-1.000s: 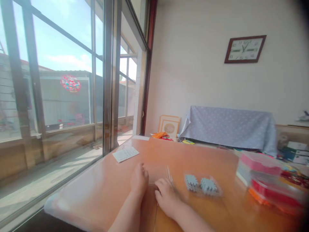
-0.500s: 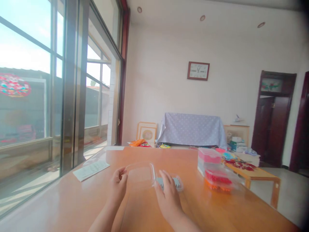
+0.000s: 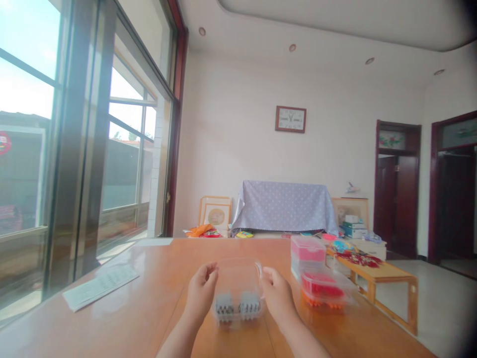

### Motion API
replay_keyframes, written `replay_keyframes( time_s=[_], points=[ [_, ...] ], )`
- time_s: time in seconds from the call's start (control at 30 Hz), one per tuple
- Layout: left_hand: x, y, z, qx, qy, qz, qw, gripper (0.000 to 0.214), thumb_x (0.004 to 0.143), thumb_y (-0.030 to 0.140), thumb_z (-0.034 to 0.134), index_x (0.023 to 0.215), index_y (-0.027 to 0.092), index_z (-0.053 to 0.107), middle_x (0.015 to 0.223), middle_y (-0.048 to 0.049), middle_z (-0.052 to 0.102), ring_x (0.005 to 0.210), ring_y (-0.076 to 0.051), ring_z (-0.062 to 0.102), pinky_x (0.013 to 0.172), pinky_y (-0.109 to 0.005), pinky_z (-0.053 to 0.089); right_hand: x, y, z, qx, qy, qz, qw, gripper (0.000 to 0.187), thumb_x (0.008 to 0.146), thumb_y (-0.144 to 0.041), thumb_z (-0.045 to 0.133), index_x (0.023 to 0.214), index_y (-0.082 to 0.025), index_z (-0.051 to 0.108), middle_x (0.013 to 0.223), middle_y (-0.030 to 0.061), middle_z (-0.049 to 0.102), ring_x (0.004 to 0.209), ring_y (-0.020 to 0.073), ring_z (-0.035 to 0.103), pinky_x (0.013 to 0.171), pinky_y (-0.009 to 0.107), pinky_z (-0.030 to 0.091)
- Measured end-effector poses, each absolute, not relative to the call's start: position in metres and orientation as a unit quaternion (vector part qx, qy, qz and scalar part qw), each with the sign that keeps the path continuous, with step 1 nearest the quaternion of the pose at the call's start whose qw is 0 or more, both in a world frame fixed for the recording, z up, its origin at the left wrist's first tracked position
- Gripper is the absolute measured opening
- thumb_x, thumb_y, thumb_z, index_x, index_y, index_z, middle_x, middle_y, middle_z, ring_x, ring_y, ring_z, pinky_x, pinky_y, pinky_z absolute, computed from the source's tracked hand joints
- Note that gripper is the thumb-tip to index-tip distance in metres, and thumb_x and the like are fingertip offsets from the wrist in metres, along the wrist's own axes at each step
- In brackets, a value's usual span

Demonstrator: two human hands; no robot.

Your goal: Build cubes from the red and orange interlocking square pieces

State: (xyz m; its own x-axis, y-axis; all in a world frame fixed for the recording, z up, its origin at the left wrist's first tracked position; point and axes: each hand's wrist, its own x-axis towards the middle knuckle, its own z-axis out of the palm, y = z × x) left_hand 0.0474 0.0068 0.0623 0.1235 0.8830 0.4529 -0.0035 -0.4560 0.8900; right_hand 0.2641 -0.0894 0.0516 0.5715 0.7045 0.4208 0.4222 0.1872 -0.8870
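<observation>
Between my two hands is a clear plastic lid (image 3: 238, 271), its rounded edges catching the light. My left hand (image 3: 203, 289) pinches its left edge, fingers closed. At the right edge my right hand (image 3: 278, 292) grips it too, with the fingers curled round and partly hidden. Just below the lid, a clear plastic container (image 3: 238, 319) rests on the table. Inside it lie two clusters of small grey-and-white ridged pieces (image 3: 249, 304), too small to name. Whether lid and container touch, I cannot tell.
Stacked clear boxes with pink (image 3: 307, 250) and red contents (image 3: 322, 284) stand to the right on the wooden table (image 3: 149, 308). Paper sheets (image 3: 100, 287) lie at the left. A low wooden bench (image 3: 393, 273) is beyond the table's right edge.
My right hand has moved from beside the container to the lid's right edge. The container now sits below the lid, between my hands. The view has turned to the right.
</observation>
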Motion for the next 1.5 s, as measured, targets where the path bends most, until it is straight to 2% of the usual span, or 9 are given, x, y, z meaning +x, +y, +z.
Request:
replay_keyframes(
  time_s=[0.17,0.3,0.5,0.73,0.83,1.0,1.23,1.37,1.5],
  points=[
    [0.052,0.014,0.046,0.686,0.326,0.519,0.391,0.039,0.084,0.046,0.061,0.108,0.018,0.073,0.115,-0.0112,0.074,0.112,-0.028,0.067,0.100,-0.039,0.049,0.291,-0.081,0.044,-0.646,-0.437,0.153,0.607,0.043,0.082,-0.049,0.057,0.108,-0.017,0.070,0.092,0.0080,0.076,0.072,0.0213,0.070,0.056,0.027,0.051],
    [0.047,0.017,0.040,0.683,0.353,0.503,0.395,0.037,0.084,0.043,0.060,0.108,0.018,0.073,0.113,-0.0102,0.075,0.110,-0.028,0.067,0.098,-0.038,0.049,0.296,-0.071,0.029,-0.661,-0.457,0.158,0.573,0.039,0.082,-0.049,0.056,0.098,-0.018,0.072,0.081,0.0055,0.075,0.068,0.0205,0.068,0.056,0.027,0.049],
    [0.042,0.018,0.036,0.680,0.409,0.470,0.386,0.029,0.082,0.034,0.058,0.100,0.016,0.074,0.099,-0.0097,0.076,0.097,-0.026,0.069,0.085,-0.034,0.051,0.294,-0.065,0.016,-0.678,-0.488,0.146,0.530,0.036,0.083,-0.049,0.057,0.094,-0.019,0.074,0.084,0.0052,0.077,0.079,0.0224,0.069,0.070,0.029,0.048],
    [0.044,0.015,0.031,0.684,0.477,0.441,0.332,0.023,0.077,0.028,0.060,0.089,0.016,0.075,0.091,-0.0098,0.074,0.086,-0.023,0.067,0.075,-0.030,0.047,0.299,-0.069,0.011,-0.709,-0.497,0.159,0.474,0.032,0.081,-0.048,0.058,0.079,-0.020,0.075,0.075,0.0047,0.076,0.077,0.0242,0.069,0.071,0.031,0.047],
    [0.046,0.014,0.031,0.675,0.485,0.443,0.338,0.025,0.078,0.031,0.060,0.092,0.015,0.074,0.094,-0.0108,0.073,0.088,-0.024,0.067,0.076,-0.030,0.047,0.298,-0.072,0.008,-0.698,-0.499,0.174,0.483,0.034,0.082,-0.050,0.058,0.083,-0.020,0.075,0.079,0.0060,0.077,0.081,0.0252,0.069,0.075,0.032,0.048],
    [0.046,0.010,0.034,0.641,0.506,0.429,0.386,0.027,0.081,0.040,0.057,0.084,0.016,0.069,0.080,-0.0076,0.070,0.074,-0.021,0.064,0.065,-0.028,0.044,0.296,-0.072,0.002,-0.670,-0.474,0.232,0.521,0.040,0.083,-0.053,0.058,0.095,-0.019,0.075,0.090,0.0079,0.077,0.090,0.0266,0.070,0.079,0.033,0.051],
    [0.048,0.008,0.031,0.571,0.477,0.403,0.533,0.025,0.075,0.040,0.061,0.066,0.018,0.054,0.055,0.0036,0.050,0.046,-0.009,0.044,0.047,-0.021,0.029,0.296,-0.070,0.000,-0.652,-0.452,0.263,0.549,0.049,0.081,-0.051,0.062,0.114,-0.016,0.071,0.105,0.0106,0.076,0.099,0.0268,0.070,0.083,0.033,0.051],
    [0.046,0.017,0.022,0.527,0.468,0.396,0.588,0.024,0.070,0.038,0.064,0.066,0.019,0.050,0.055,0.0047,0.048,0.045,-0.008,0.044,0.045,-0.020,0.026,0.290,-0.075,0.009,-0.646,-0.436,0.310,0.544,0.050,0.081,-0.050,0.059,0.119,-0.019,0.069,0.109,0.0092,0.075,0.094,0.0237,0.070,0.072,0.028,0.050],
    [0.046,0.025,0.014,0.496,0.461,0.394,0.622,0.022,0.066,0.034,0.066,0.068,0.018,0.051,0.057,0.0051,0.049,0.046,-0.007,0.045,0.044,-0.020,0.027,0.284,-0.074,0.013,-0.653,-0.397,0.350,0.542,0.058,0.078,-0.052,0.060,0.127,-0.021,0.065,0.102,0.0073,0.075,0.078,0.0188,0.067,0.056,0.023,0.042]
  ],
)
